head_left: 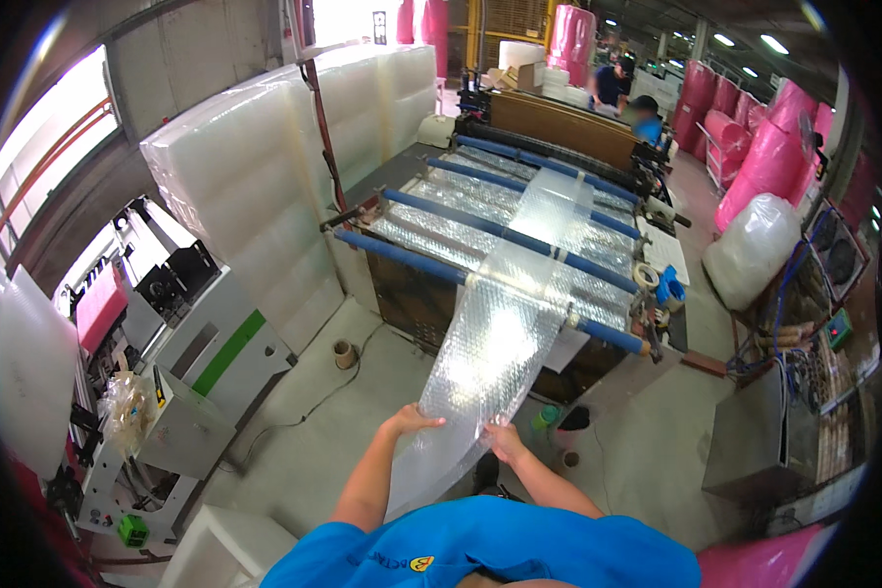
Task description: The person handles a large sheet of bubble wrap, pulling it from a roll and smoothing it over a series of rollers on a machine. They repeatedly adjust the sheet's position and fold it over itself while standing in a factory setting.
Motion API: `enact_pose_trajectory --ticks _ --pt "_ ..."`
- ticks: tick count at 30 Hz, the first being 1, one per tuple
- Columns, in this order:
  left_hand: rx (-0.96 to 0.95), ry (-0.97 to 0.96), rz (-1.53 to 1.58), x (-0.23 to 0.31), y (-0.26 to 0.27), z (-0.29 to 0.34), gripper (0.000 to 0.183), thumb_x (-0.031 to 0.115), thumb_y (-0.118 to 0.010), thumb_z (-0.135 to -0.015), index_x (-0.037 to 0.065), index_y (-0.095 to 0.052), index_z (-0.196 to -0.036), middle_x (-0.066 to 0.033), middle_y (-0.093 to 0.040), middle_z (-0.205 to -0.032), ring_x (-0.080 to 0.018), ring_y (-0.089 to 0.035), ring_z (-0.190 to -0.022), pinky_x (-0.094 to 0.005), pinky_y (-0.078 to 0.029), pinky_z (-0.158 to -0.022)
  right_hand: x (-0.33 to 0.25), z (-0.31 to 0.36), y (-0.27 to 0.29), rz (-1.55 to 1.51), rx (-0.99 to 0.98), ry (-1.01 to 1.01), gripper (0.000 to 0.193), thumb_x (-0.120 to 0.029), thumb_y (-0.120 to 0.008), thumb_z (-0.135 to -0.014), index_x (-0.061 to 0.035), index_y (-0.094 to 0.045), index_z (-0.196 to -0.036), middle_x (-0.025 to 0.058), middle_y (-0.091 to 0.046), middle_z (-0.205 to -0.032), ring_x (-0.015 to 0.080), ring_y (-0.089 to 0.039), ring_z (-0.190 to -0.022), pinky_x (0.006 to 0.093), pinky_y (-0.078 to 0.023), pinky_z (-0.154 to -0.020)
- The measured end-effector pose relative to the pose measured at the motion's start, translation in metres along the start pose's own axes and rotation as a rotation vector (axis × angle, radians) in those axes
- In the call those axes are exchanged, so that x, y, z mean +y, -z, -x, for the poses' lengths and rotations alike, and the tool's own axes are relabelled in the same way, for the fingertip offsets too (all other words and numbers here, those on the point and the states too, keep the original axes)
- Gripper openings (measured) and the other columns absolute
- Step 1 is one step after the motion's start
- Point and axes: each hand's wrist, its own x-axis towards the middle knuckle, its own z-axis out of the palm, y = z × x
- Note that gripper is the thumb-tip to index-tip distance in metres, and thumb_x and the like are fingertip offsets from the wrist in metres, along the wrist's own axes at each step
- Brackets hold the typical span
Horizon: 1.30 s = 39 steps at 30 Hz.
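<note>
A long strip of clear bubble wrap (500, 338) runs down from the machine's blue rollers (402, 253) toward my body. My left hand (412, 420) is closed on its left edge, thumb lying over the top. On the opposite edge, my right hand (503, 440) pinches the film, fingers partly hidden beneath it. Between my hands the strip is slightly slack, and its lower end hangs in front of my blue shirt. Farther up, the film passes over several blue rollers on the machine frame.
Stacked white wrapped blocks (245, 167) stand behind the machine at left. A white-and-green machine (201, 343) is at far left. Tape rolls (645, 276) sit on the machine's right side. Pink rolls (769, 157) line the right. Two people work at the back. A cable crosses the floor.
</note>
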Motion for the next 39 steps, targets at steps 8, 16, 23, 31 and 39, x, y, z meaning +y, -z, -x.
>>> enact_pose_trajectory --ticks 8,16,23,31,39 --pt "0.313 -0.211 0.077 -0.03 -0.022 0.02 0.092 0.051 -0.073 -0.044 -0.005 -0.035 -0.106 -0.0205 -0.05 -0.101 -0.0273 -0.049 -0.096 -0.0321 -0.039 -0.082 0.027 0.058 -0.04 -0.045 0.05 0.104 0.037 -0.006 -0.05 -0.075 -0.0061 -0.038 -0.11 0.0078 -0.049 -0.101 0.0208 -0.048 -0.09 0.041 -0.041 -0.077" --pt "0.417 -0.21 0.168 -0.027 -0.028 0.051 0.086 0.05 -0.072 -0.047 -0.004 -0.037 -0.105 -0.0209 -0.05 -0.1 -0.0264 -0.049 -0.095 -0.033 -0.04 -0.078 0.042 0.088 -0.103 0.752 0.659 0.717 0.067 -0.006 -0.067 -0.058 -0.0075 -0.03 -0.115 0.0135 -0.042 -0.101 0.023 -0.043 -0.095 0.0347 -0.035 -0.082" --pt "0.276 -0.195 0.452 -0.03 -0.03 0.074 0.08 0.041 -0.074 -0.051 -0.002 -0.038 -0.108 -0.0164 -0.053 -0.097 -0.0239 -0.053 -0.087 -0.0308 -0.042 -0.075 0.063 0.075 -0.125 -0.447 -0.381 -0.213 0.055 -0.05 -0.031 -0.079 -0.0056 -0.04 -0.109 0.0106 -0.046 -0.106 0.0228 -0.049 -0.09 0.0358 -0.039 -0.08" --pt "0.353 -0.105 0.209 -0.034 -0.015 0.075 0.065 0.031 -0.074 -0.053 -0.003 -0.046 -0.102 -0.0142 -0.056 -0.094 -0.0203 -0.054 -0.087 -0.0299 -0.041 -0.077 0.041 0.06 -0.072 0.706 0.659 0.511 0.058 -0.02 -0.065 -0.064 -0.0024 -0.037 -0.112 0.0108 -0.051 -0.089 0.0205 -0.05 -0.084 0.0317 -0.041 -0.072" --pt "0.501 -0.144 0.214 -0.068 -0.031 0.028 0.05 0.027 -0.071 -0.058 0.001 -0.049 -0.095 -0.0138 -0.056 -0.092 -0.022 -0.054 -0.085 -0.0318 -0.042 -0.073 -0.004 0.028 -0.017 0.569 0.433 0.128 0.024 -0.027 -0.062 -0.071 -0.0041 -0.056 -0.073 0.0011 -0.054 -0.066 0.0068 -0.048 -0.057 0.0207 -0.038 -0.048"
